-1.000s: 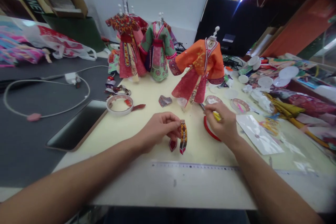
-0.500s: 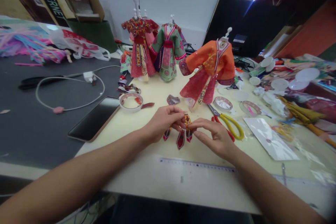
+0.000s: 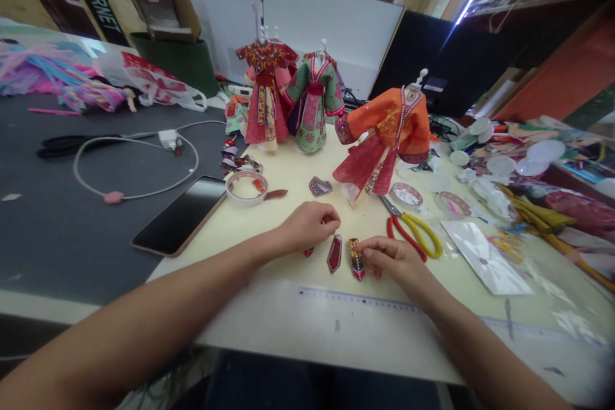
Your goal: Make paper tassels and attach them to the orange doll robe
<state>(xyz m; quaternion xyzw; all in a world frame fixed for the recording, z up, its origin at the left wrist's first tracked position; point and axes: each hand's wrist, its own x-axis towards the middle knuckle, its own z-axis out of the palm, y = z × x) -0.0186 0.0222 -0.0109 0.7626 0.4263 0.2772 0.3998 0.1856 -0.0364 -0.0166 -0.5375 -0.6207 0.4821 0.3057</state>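
Observation:
My right hand [image 3: 390, 257] is closed with its fingertips at the right edge of a small pointed fabric strip [image 3: 356, 260], yellow and black with a pink tip. My left hand [image 3: 310, 225] hovers further left, thumb and fingers pressed together; anything between them is hidden. Between the hands lies a dark red pointed strip [image 3: 335, 254] with a pale beaded border. The tip of another pointed piece [image 3: 309, 251] shows under my left hand. A patterned grey fabric piece [image 3: 319, 186] rests beyond them.
A ruler [image 3: 355, 299] lies in front of the hands. Scissors [image 3: 408, 227] with red and yellow handles are to the right, near tape rolls [image 3: 406, 195]. An orange doll costume [image 3: 396, 122] on a stand and further costumes [image 3: 314, 99] stand behind. A phone [image 3: 180, 214] lies left.
My hands have moved apart. The yellow and black strip, held up between both hands before, is now lower and right with my right hand. The dark red strip is more fully visible.

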